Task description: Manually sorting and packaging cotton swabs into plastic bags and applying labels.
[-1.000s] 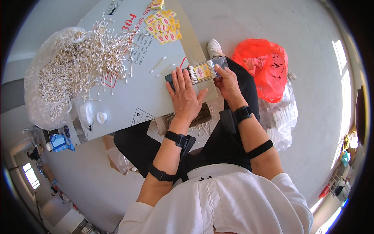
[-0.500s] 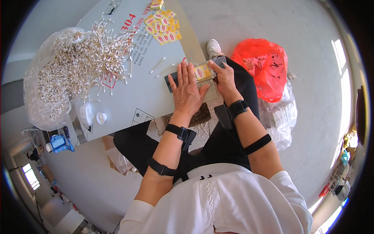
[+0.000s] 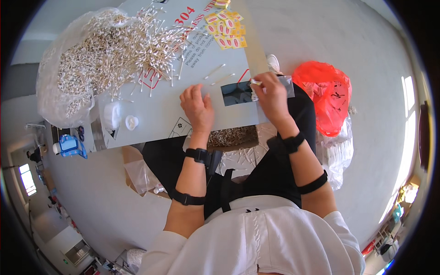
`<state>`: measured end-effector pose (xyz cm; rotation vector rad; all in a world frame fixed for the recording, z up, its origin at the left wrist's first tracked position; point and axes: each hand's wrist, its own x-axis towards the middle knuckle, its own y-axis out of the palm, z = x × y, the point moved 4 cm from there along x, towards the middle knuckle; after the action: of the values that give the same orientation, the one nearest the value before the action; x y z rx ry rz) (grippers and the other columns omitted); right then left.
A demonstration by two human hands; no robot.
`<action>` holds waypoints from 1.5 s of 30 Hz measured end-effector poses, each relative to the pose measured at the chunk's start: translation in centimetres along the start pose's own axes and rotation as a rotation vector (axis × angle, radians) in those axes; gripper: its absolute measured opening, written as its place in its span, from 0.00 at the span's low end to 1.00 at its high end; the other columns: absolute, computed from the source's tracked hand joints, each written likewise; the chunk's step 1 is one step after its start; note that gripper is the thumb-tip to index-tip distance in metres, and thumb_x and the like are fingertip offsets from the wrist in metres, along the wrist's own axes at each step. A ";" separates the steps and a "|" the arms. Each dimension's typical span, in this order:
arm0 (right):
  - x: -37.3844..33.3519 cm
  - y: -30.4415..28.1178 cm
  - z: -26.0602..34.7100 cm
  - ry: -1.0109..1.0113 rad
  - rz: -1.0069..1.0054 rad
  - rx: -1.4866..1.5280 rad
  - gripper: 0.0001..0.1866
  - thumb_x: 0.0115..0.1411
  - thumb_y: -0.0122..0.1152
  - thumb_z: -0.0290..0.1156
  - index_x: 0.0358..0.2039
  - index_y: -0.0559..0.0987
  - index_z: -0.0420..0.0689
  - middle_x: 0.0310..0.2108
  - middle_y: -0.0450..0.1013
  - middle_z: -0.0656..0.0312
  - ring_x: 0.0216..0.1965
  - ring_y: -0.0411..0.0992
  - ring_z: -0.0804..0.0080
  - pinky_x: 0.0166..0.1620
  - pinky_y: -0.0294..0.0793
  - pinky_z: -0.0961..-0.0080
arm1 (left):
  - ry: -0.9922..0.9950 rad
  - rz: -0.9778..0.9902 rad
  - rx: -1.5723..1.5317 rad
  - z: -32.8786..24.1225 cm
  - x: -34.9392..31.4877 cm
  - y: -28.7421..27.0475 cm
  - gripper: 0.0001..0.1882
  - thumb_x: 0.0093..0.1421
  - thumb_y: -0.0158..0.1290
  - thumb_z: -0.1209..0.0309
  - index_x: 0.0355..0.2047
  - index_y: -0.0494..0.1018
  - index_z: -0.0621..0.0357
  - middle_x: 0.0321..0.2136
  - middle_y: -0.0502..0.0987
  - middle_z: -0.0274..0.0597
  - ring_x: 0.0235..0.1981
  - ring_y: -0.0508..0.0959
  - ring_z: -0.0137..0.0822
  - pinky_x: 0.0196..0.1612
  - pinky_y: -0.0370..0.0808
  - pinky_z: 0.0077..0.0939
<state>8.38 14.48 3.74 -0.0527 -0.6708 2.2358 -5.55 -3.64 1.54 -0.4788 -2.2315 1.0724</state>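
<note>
- Right hand (image 3: 271, 94) closed around a small bundle of cotton swabs (image 3: 255, 83), at the right edge of the grey surface (image 3: 160, 114).
- Bundle lying roughly left-right, tips pointing left, just above a dark rectangular tray (image 3: 236, 93).
- Left hand (image 3: 198, 107) flat on surface, fingers spread, holding nothing.
- Big loose swab pile (image 3: 110, 50) well apart, far left.

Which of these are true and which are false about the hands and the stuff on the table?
1. The right hand rests on a dark flat pouch. True.
2. The left hand holds a cup. False: it lies flat on the grey table.
3. A red bag sits right of the person. True.
4. The cotton swabs are stacked in a neat box. False: they lie in a loose heap.
</note>
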 end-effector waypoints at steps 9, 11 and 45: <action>3.2 8.0 3.0 -0.438 0.064 -0.306 0.15 0.46 0.65 0.22 0.38 0.77 0.44 0.39 0.70 0.54 0.40 0.71 0.53 0.41 0.74 0.61 | 0.140 0.094 -0.021 -0.6 5.4 1.8 0.09 0.50 0.60 0.76 0.31 0.73 0.51 0.34 0.71 0.35 0.42 0.71 0.44 0.42 0.67 0.41; 1.9 8.5 2.7 -0.452 0.177 -0.247 0.09 0.49 0.60 0.21 0.33 0.76 0.43 0.33 0.69 0.55 0.36 0.71 0.53 0.39 0.74 0.61 | 0.166 0.053 -0.051 -0.9 3.6 1.1 0.07 0.50 0.59 0.76 0.27 0.71 0.52 0.32 0.71 0.35 0.39 0.70 0.44 0.41 0.66 0.41; -1.8 8.5 3.2 -0.387 0.157 -0.098 0.10 0.48 0.64 0.23 0.33 0.75 0.43 0.34 0.69 0.56 0.37 0.72 0.55 0.39 0.74 0.64 | 0.124 0.068 -0.174 1.0 3.1 -0.5 0.09 0.49 0.55 0.83 0.29 0.75 0.53 0.29 0.73 0.38 0.36 0.73 0.45 0.40 0.72 0.40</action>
<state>3.11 7.07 2.14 0.2953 -1.0138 2.3854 -8.55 -2.80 2.61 -0.6807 -2.2217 0.8603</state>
